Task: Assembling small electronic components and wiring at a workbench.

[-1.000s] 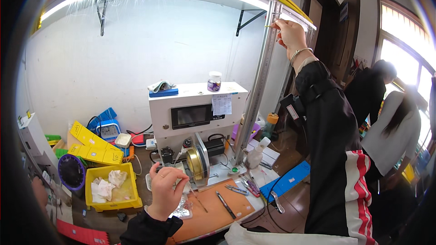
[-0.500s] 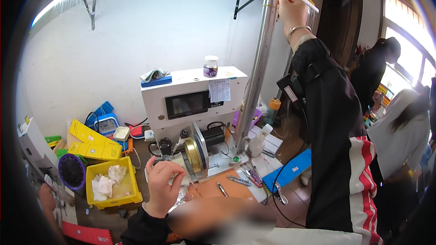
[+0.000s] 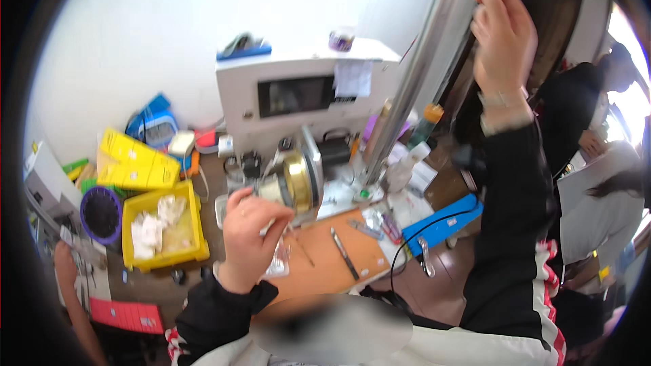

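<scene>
The person wears a black top with long sleeves: the right sleeve (image 3: 512, 210) has wavy red and white stripes (image 3: 550, 285) down its side. A pale cuff (image 3: 507, 119) peeks out, next to a shiny bracelet (image 3: 503, 97). A thin ring (image 3: 242, 213) circles a finger of the left hand (image 3: 249, 244). White cloth (image 3: 475, 347) covers the lap.

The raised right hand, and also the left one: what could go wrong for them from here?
The right hand is raised close to the metal post, so it might knock against it. The left hand appears near the gold-coloured wheel; if that wheel turns, the hand could perhaps get caught.
</scene>
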Tool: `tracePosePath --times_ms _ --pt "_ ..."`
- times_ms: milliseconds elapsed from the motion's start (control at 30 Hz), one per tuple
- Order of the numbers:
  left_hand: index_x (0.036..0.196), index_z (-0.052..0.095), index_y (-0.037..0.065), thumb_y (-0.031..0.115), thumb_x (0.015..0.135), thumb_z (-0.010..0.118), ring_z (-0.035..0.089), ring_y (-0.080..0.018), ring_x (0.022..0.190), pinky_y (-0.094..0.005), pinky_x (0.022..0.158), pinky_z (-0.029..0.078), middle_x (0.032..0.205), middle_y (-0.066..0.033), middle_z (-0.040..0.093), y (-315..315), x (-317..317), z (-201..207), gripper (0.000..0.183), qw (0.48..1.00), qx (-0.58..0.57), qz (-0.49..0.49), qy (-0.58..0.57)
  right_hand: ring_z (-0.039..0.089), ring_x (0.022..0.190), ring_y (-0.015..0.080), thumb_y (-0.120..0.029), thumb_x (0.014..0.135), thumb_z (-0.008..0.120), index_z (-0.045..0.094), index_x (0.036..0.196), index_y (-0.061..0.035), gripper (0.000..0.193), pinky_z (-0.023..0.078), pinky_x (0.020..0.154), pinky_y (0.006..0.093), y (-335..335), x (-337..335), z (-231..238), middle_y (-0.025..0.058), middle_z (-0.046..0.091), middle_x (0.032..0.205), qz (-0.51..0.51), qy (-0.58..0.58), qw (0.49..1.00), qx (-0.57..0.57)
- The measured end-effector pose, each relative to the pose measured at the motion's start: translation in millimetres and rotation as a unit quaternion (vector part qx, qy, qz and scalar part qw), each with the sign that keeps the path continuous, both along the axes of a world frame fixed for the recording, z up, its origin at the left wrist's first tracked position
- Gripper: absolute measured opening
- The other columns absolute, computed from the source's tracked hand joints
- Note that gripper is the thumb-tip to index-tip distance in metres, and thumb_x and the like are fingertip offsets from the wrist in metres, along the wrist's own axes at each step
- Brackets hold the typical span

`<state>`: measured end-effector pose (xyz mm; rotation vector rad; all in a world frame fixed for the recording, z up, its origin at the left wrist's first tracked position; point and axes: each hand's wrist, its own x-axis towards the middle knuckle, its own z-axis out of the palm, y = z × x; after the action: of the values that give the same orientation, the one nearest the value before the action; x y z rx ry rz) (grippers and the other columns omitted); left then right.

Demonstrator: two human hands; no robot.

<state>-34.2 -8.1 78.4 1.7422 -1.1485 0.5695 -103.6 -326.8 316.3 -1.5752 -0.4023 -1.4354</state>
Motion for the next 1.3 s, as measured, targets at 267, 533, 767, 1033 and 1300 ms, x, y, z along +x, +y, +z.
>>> tracePosePath --times_ms 267,533,767,1033,1300 --pt "0.089 0.07 -0.003 -0.011 0.079 0.068 0.065 -0.0191 0.078 -0.0285 0.071 0.049 0.084 -0.0092 0.07 -25.1 -1.6 4.1 0.013 0.977 -0.03 -0.156 0.14 0.057 0.053 0.0164 0.005 0.066 0.077 0.067 0.085 -0.0089 0.025 0.043 0.049 0.0256 90.8 -65.6 -181.4 0.0042 0.066 0.073 -0.187 0.192 0.899 -0.345" --pt "0.089 0.072 -0.005 -0.01 0.08 0.069 0.064 -0.0156 0.075 -0.0262 0.068 0.048 0.082 -0.0109 0.07 -34.5 -15.8 4.2 0.011 0.948 -0.023 -0.196 0.251 0.062 0.057 0.0183 0.0 0.064 0.079 0.068 0.088 -0.0087 0.027 0.045 0.049 0.0285 82.1 -57.9 -226.1 0.0028 0.067 0.075 -0.186 0.157 0.899 -0.363" --pt "0.089 0.073 -0.005 -0.01 0.079 0.07 0.064 -0.015 0.073 -0.0255 0.066 0.048 0.08 -0.0106 0.07 -44.9 -18.6 3.7 0.012 0.95 0.006 -0.192 0.246 0.063 0.06 0.0142 -0.011 0.064 0.072 0.07 0.092 -0.0076 0.028 0.042 0.048 0.0262 74.5 -58.3 -235.6 0.0009 0.068 0.08 -0.162 0.111 0.892 -0.408" --pt "0.089 0.072 -0.003 -0.008 0.08 0.071 0.064 -0.0157 0.076 -0.0261 0.069 0.048 0.082 -0.0099 0.07 -54.5 -23.2 -1.3 0.01 0.941 0.001 -0.198 0.273 0.062 0.059 0.0121 -0.012 0.061 0.067 0.07 0.092 -0.0078 0.032 0.041 0.048 0.0244 71.8 -57.9 -246.7 0.0009 0.069 0.083 -0.175 0.092 0.885 -0.423" --pt "0.085 0.067 0.001 -0.002 0.08 0.072 0.064 -0.0238 0.079 -0.0332 0.079 0.05 0.079 -0.0087 0.066 -27.2 -16.9 -7.4 0.007 0.993 0.019 -0.066 0.091 0.066 0.07 0.0184 -0.008 0.074 0.073 0.073 0.097 -0.0088 0.024 0.051 0.058 0.03 56.6 -84.3 -249.4 0.0018 0.066 0.082 -0.231 0.301 0.861 -0.339"
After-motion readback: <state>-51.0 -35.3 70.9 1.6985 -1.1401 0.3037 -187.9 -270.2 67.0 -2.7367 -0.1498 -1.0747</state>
